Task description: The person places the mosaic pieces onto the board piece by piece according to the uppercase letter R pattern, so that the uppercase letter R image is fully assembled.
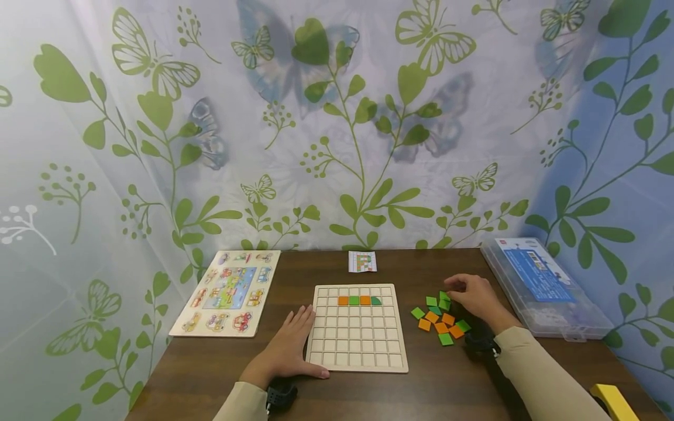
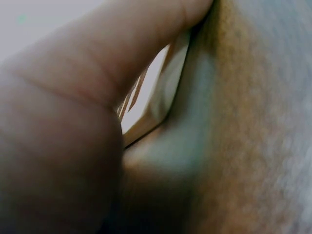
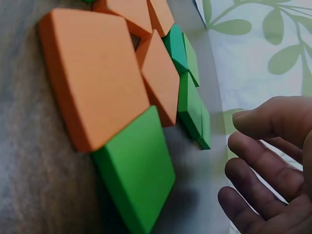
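A square wooden grid board (image 1: 356,368) lies on the table, with a short row of orange and green tiles (image 1: 354,300) in its second row from the top, ending in a darker green rounded piece (image 1: 376,300). My left hand (image 1: 289,345) rests along the board's left edge, fingers straight and thumb by its lower left corner. To the right of the board is a loose group of orange tiles (image 1: 441,328) and green tiles (image 1: 446,339). Over the group's right side hovers my right hand (image 1: 478,295), its fingers loosely bent. The right wrist view shows nothing between those fingers (image 3: 258,161).
A small printed pattern card (image 1: 362,262) sits behind the board. On the left lies a picture puzzle board (image 1: 229,292); at the right, a clear plastic case (image 1: 547,292) with a blue label. Something yellow (image 1: 613,402) shows at the lower right. A patterned curtain (image 1: 337,128) hangs behind the table.
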Demonstrator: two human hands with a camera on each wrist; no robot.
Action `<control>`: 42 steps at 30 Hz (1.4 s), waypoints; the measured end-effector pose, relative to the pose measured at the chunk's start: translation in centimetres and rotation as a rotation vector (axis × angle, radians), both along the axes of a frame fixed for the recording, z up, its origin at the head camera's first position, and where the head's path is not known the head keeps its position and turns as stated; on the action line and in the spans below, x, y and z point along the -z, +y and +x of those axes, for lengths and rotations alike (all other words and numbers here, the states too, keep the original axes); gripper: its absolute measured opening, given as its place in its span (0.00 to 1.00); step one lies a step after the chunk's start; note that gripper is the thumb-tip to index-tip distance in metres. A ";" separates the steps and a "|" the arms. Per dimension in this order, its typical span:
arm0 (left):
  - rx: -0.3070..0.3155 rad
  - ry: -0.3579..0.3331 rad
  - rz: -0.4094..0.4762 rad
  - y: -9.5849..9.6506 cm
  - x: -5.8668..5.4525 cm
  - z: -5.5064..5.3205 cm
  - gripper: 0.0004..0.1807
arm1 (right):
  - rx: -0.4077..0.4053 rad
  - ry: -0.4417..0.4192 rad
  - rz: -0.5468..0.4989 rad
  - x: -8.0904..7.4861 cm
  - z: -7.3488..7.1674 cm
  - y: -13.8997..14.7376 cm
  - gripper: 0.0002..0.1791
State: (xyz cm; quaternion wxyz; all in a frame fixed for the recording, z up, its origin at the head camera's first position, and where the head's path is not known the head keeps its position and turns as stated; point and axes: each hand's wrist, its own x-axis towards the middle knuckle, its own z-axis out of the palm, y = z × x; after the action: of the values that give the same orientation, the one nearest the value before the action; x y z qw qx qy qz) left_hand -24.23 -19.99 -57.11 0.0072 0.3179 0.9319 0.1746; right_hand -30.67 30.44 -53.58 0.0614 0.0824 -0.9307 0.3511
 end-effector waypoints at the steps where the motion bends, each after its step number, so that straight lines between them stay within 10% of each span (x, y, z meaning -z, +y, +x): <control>1: 0.000 0.001 0.000 0.0 0.0 0.0 0.78 | -0.001 -0.001 0.001 0.0 0.0 0.1 0.15; 42: -0.014 -0.004 -0.014 0.0 0.3 -0.2 0.79 | -0.065 -0.072 0.019 0.0 0.2 0.5 0.13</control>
State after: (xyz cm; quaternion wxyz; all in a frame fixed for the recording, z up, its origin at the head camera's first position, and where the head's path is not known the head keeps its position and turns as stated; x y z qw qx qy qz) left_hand -24.41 -19.99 -57.45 0.0100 0.3110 0.9352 0.1689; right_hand -30.50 30.93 -53.62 0.0156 0.1005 -0.9323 0.3470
